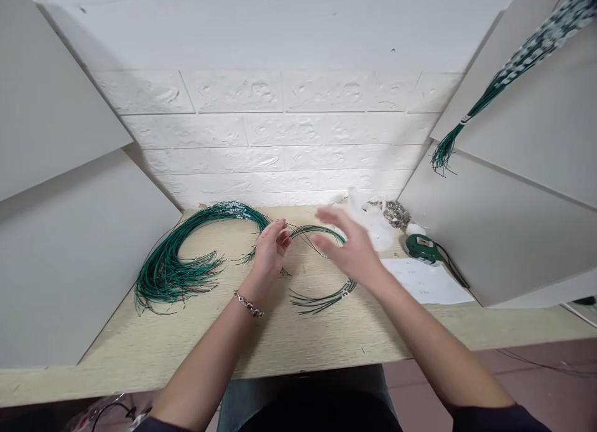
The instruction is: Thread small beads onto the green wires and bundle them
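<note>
A person's left hand (271, 250), with a chain bracelet (249, 303) at the wrist, pinches one end of a slim wire bundle (317, 304) at a pale, wood-grained bench (280, 351), fingers curled inward around the strands. The right hand (353, 250), blurred, hangs over the far side of the loop, its fingers and thumb released and spread apart.

The slim bundle, a mix of green and near-black wires, bows out to the right in an open ring between the two forearms. Small white pieces (346, 288) sit clustered on its lower right curve; beyond them the loose ends fan out toward the left, thin and dark-tipped, on the wood.

To the left lies a far thicker wire bundle (161, 267) in the same greens, arched like a horseshoe, with white pieces along its top and a frayed spread of ends. Its right end runs behind the left hand; whether the two touch cannot be told. A green tape measure (421, 248) rests at right, beside a white sheet of paper (426, 283).
</note>
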Demonstrator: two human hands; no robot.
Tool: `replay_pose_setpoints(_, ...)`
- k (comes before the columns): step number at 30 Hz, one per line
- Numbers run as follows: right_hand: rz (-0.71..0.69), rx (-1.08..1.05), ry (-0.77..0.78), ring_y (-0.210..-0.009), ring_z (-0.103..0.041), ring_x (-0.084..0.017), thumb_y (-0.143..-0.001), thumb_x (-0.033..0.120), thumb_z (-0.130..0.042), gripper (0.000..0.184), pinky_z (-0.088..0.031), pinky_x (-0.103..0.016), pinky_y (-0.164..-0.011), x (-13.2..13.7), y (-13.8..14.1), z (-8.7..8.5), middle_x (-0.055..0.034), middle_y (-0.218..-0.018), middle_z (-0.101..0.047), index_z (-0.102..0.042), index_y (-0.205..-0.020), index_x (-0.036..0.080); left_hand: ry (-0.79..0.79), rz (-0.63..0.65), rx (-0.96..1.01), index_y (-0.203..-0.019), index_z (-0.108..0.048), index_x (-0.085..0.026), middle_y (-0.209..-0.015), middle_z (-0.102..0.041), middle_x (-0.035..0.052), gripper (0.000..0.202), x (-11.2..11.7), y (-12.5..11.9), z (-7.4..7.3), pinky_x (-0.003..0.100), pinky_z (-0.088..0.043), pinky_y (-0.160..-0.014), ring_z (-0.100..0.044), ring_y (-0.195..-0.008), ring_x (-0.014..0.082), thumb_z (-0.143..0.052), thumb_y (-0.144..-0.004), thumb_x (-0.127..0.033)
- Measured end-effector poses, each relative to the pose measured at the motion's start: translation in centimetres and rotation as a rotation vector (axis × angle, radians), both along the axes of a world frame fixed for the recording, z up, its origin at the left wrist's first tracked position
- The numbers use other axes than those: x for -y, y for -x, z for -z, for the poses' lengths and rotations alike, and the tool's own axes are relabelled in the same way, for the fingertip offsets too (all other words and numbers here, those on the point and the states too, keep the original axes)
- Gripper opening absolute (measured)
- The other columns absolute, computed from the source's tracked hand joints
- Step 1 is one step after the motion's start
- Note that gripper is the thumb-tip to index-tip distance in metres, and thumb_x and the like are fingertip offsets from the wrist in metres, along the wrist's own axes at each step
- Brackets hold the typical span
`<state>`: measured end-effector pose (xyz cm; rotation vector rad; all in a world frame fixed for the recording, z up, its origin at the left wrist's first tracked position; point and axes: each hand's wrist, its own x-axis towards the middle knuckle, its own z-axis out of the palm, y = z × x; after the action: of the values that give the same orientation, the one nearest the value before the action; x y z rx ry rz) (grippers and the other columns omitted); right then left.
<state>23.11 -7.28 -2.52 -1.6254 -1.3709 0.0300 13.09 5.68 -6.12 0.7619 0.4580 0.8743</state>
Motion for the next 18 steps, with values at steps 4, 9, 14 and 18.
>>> replay_pose_setpoints(4,0.016,0.087,0.139,-0.098,-0.055,-0.022,-0.075,0.036,-0.057,0.032,-0.042,-0.038,-0.086,-1.2,-0.6,3.6,-0.0082,-0.104,-0.061,-0.058,-0.103,0.020,0.009,-0.051,0.016,-0.069,-0.059,-0.016,-0.063,-0.057,-0.0043,0.018,-0.5,-0.1,0.2,0.017,-0.041,-0.057,-0.051,-0.055,0.0037,-0.071,-0.059,-0.024)
replay_pose_setpoints(9,0.039,0.072,0.152,-0.067,-0.054,-0.017,-0.085,0.035,-0.042,0.028,-0.040,-0.028,-0.062,-1.3,-1.2,5.3,-0.0040,-0.069,-0.061,-0.061,-0.072,0.019,-0.040,-0.071,0.010,-0.069,-0.060,-0.015,-0.067,-0.057,-0.0046,0.019,-0.5,-0.2,0.5,0.014,-0.041,-0.059,-0.051,-0.059,0.0020,-0.073,-0.056,-0.020)
replay_pose_setpoints(14,0.117,0.067,0.199,-0.059,-0.051,-0.016,-0.084,0.040,-0.041,0.032,-0.034,-0.027,-0.057,-0.7,-1.6,5.1,-0.0018,-0.062,-0.059,-0.059,-0.067,0.020,-0.037,0.002,0.015,-0.069,-0.060,-0.014,-0.065,-0.055,-0.0043,0.018,-0.3,-0.2,0.4,0.014,-0.038,-0.052,-0.047,-0.055,0.0017,-0.073,-0.058,-0.022)
replay_pose_setpoints(18,0.129,0.037,0.213,-0.059,-0.052,-0.016,-0.084,0.041,-0.042,0.032,-0.036,-0.027,-0.057,-0.9,-1.8,5.6,-0.0017,-0.063,-0.060,-0.062,-0.071,0.021,-0.039,0.018,0.050,-0.069,-0.060,-0.015,-0.066,-0.055,-0.0036,0.019,-0.3,-0.1,0.4,0.014,-0.038,-0.050,-0.046,-0.054,0.0018,-0.074,-0.058,-0.022)
